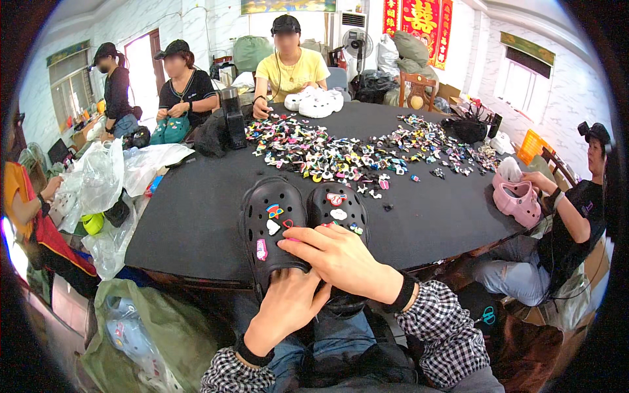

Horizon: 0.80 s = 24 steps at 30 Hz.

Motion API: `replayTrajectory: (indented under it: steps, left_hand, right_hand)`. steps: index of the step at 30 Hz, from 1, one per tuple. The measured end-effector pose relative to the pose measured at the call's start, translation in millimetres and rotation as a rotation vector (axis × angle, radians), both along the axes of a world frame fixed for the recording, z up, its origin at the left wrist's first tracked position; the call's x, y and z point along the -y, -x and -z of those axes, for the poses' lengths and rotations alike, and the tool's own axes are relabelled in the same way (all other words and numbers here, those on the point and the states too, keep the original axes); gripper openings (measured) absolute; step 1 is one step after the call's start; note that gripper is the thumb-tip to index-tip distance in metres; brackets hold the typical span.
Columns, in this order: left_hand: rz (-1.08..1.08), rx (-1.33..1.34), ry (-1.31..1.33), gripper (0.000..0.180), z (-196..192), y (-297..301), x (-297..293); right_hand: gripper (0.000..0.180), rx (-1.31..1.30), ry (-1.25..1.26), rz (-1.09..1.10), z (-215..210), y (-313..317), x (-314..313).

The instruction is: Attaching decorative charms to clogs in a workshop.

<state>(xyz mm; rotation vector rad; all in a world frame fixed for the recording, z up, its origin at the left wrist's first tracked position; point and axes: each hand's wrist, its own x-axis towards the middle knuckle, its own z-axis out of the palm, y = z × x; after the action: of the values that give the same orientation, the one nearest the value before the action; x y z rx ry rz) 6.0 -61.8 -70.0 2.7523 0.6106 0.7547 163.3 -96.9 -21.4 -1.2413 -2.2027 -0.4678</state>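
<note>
Two black clogs (pixel 250 219) lie side by side at the table's near edge, toes pointing away. My left hand (pixel 288 306) reaches into the left clog's foot opening; its fingers are hidden inside. Bent over that clog's top, my right hand (pixel 344 259) has its fingers pressed at a small pink shoe charm (pixel 283 240), mostly covered by them. A red charm outline shows just beyond the fingertips. Other charms sit on the left clog, among them a white heart (pixel 272 227). On the right clog are a baseball charm (pixel 336 198) and a white cloud (pixel 339 214).
Loose colourful charms (pixel 327 154) spread over the table's (pixel 196 216) far half. Across it, a person sits by white clogs (pixel 314 103); at right another handles a pink clog (pixel 517 200). A green sack (pixel 118 334) with blue-grey clogs stands at lower left.
</note>
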Motion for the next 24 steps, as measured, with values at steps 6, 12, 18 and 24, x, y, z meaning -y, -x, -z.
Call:
replayTrajectory:
  steps: [6, 12, 18, 24]
  left_hand:
    - [0.0, 0.001, -0.014, 0.03, -1.8, 0.1, -0.3]
    - [0.0, 0.009, -0.01, 0.028, 0.4, 0.5, 1.5]
    - [0.019, 0.015, -0.01, 0.028, 1.2, 0.1, 2.6]
    - [-0.006, -0.032, 0.046, 0.028, -0.4, 0.8, -0.9]
  right_hand:
    - [0.047, -0.036, -0.028, -0.027, 0.0, -0.5, -3.3]
    - [0.043, -0.081, -0.024, -0.054, -1.2, 0.5, -3.4]
    - [0.038, -0.101, -0.007, -0.053, 2.6, 0.4, -2.8]
    - [0.041, -0.128, -0.008, -0.061, 3.7, -1.6, 0.5]
